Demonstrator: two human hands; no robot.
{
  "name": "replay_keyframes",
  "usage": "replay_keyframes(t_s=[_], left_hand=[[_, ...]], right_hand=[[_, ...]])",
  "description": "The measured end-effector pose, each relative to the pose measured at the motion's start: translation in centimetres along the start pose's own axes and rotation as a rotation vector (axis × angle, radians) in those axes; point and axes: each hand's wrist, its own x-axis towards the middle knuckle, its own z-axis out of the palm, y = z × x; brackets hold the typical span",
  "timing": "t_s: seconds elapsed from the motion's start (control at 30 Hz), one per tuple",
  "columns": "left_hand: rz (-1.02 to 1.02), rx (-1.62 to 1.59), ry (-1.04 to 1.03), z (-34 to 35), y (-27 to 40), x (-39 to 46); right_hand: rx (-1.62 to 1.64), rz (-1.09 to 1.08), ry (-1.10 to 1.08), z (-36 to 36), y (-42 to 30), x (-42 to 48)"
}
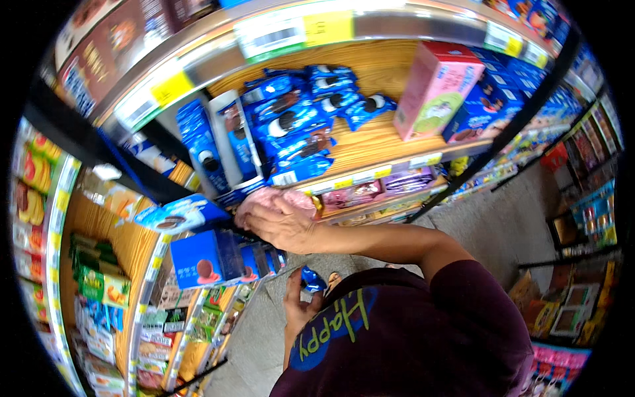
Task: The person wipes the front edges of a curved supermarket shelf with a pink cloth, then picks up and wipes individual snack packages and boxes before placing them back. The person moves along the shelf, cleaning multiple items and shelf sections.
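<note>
My right hand (pixel 282 226) reaches across to the front edge of the shelf, its fingers and thumb spread over a crumpled pink foil packet (pixel 297 199). Lower down, beside my shirt, my left hand (pixel 299 303) has its fingers around a small shiny blue packet (pixel 312 279). Loose blue biscuit packets (pixel 285 124) are heaped on the wooden shelf (pixel 369 149) above my right hand. An opened carton (pixel 233 136) with blue packets stands on their left. Farther right on the same shelf, a pink box (pixel 436 92) stands next to blue boxes (pixel 488 106).
Blue boxes (pixel 196 263) and a blue-and-white packet (pixel 181 213) stick out at the left, near my hands. Price rails edge the shelves, and a black post (pixel 501 129) slants at the right. Below, a grey floor (pixel 471 218) runs between the racks.
</note>
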Motion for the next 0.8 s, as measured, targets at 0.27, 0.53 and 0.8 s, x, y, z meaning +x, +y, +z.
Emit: replay_keyframes(t_s=[0.27, 0.53, 0.8], left_hand=[[0.139, 0.076, -0.014, 0.6, -0.4, 1.6], [0.256, 0.060, -0.237, 3.5, 1.6, 3.9], [0.331, 0.023, -0.285, 6.2, 3.4, 5.4]], right_hand=[[0.086, 0.200, -0.064, -4.6, 3.1, -6.3], [-0.109, 0.425, -0.058, -11.7, 9.3, -14.9], [-0.312, 0.716, -0.092, -15.3, 13.5, -22.2]])
